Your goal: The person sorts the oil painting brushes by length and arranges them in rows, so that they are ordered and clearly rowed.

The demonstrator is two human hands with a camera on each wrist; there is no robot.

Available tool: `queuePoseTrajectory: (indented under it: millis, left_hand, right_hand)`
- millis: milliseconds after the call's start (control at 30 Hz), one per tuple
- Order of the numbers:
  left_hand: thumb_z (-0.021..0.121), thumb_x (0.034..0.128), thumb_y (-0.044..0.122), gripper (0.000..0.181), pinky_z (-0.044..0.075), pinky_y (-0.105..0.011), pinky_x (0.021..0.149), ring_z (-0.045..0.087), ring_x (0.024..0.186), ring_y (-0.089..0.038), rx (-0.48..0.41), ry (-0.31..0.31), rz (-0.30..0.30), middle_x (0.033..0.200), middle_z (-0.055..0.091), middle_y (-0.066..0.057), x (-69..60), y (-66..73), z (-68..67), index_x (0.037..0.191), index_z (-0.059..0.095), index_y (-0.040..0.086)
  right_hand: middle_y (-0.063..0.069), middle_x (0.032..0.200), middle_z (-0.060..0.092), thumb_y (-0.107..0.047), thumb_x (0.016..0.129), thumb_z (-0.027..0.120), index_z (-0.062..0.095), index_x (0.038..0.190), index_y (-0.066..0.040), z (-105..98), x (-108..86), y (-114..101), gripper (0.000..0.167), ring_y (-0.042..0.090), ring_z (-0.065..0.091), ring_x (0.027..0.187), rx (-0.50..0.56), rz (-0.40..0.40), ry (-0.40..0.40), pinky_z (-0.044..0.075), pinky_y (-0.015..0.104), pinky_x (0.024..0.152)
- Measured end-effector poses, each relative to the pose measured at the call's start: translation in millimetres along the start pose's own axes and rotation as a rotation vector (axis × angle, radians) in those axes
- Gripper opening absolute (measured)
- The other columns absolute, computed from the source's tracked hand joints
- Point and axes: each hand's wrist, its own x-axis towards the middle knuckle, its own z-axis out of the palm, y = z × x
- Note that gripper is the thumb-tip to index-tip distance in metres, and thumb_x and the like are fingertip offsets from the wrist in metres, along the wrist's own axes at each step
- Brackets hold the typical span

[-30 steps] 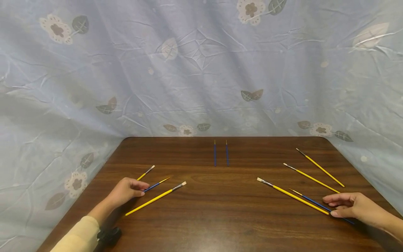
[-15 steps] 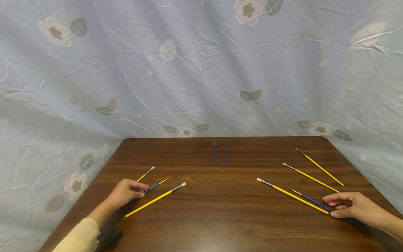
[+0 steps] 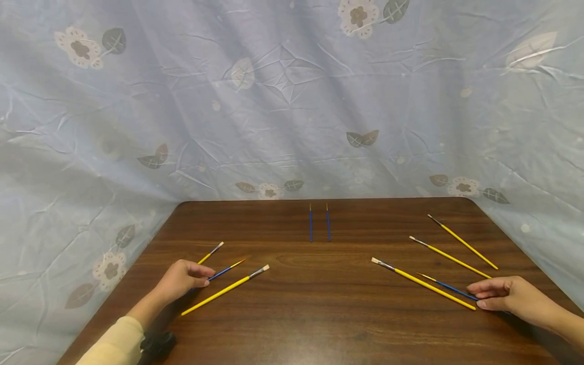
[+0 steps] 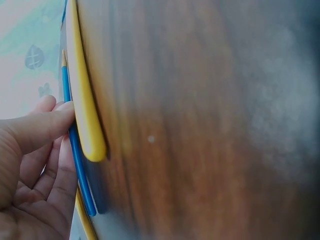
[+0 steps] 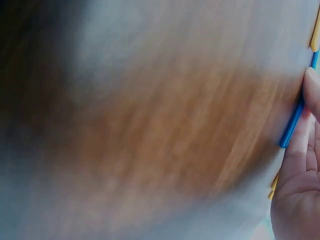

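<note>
My left hand (image 3: 180, 281) pinches a thin blue paintbrush (image 3: 225, 269) by its handle, bristles pointing away to the right. In the left wrist view the thumb presses the blue handle (image 4: 76, 150) from one side, with fingers behind it. Two yellow flat paintbrushes lie beside this hand: one nearer (image 3: 216, 294), one farther (image 3: 211, 253) and partly hidden by it. At the right, my right hand (image 3: 517, 299) pinches another thin blue paintbrush (image 3: 449, 287). A yellow flat paintbrush (image 3: 429, 285) lies just left of that brush. The right wrist view shows the blue handle end (image 5: 290, 131) under the thumb.
Two blue paintbrushes, left one (image 3: 311, 225) and right one (image 3: 328, 225), lie side by side at the back of the brown table (image 3: 319, 314). Two more yellow brushes lie at the right, middle one (image 3: 453, 260) and far one (image 3: 465, 243). A patterned curtain (image 3: 292, 126) surrounds the table.
The right hand's blue paintbrush has risen slightly, its rear end now higher in view. The left hand and its brush have barely moved. The view has shifted a little.
</note>
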Motion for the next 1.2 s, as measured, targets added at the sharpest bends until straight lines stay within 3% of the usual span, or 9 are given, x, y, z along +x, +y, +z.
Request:
queuePoseTrajectory:
  millis: [267, 633, 767, 1000, 1200]
  left_hand:
    - [0.077, 0.0803, 0.002, 0.016, 0.053, -0.027, 0.075, 0.066, 0.087, -0.020, 0.025, 0.009, 0.018, 0.091, 0.073, -0.006, 2.0, -1.0, -0.5, 0.096, 0.076, 0.002]
    - [0.074, 0.0816, -0.002, 0.021, 0.052, -0.022, 0.073, 0.067, 0.084, -0.019, 0.024, -0.008, 0.110, 0.091, 0.073, -0.007, 6.5, -2.6, -1.1, 0.103, 0.072, -0.004]
    - [0.072, 0.0832, -0.003, 0.022, 0.052, -0.022, 0.074, 0.067, 0.084, -0.019, 0.010, -0.018, 0.125, 0.091, 0.073, -0.008, 6.9, -0.8, -0.4, 0.104, 0.071, -0.006]
    - [0.068, 0.0857, -0.006, 0.020, 0.053, -0.022, 0.074, 0.067, 0.087, -0.025, -0.001, -0.033, 0.151, 0.093, 0.072, -0.011, 7.3, 2.8, 0.0, 0.106, 0.069, -0.008]
    - [0.066, 0.0860, -0.008, 0.022, 0.053, -0.023, 0.072, 0.065, 0.088, -0.025, -0.013, -0.036, 0.164, 0.096, 0.070, -0.014, 9.6, 6.5, -1.4, 0.108, 0.069, -0.008]
  right_hand:
    - [-0.003, 0.097, 0.071, -0.003, 0.091, 0.067, 0.064, 0.112, 0.013, 1, 0.4, 0, 0.027, 0.005, 0.065, 0.085, -0.044, -0.019, 0.027, 0.057, 0.026, 0.068]
    - [0.004, 0.099, 0.072, -0.002, 0.090, 0.067, 0.060, 0.112, 0.020, -2, 3.4, -5, 0.032, 0.010, 0.068, 0.083, -0.045, -0.005, 0.006, 0.057, 0.027, 0.068]
    - [0.003, 0.098, 0.072, -0.003, 0.089, 0.068, 0.061, 0.113, 0.019, -1, 4.3, -7, 0.033, 0.007, 0.066, 0.083, -0.076, 0.013, 0.029, 0.057, 0.026, 0.067]
    - [0.002, 0.097, 0.073, -0.002, 0.090, 0.067, 0.063, 0.111, 0.015, -1, 10.2, -13, 0.028, 0.001, 0.064, 0.085, -0.147, -0.039, 0.090, 0.055, 0.022, 0.066]
    - [0.003, 0.096, 0.072, -0.005, 0.091, 0.067, 0.065, 0.113, 0.012, -2, 16.1, -24, 0.028, 0.001, 0.063, 0.086, -0.166, -0.016, 0.126, 0.054, 0.022, 0.066]
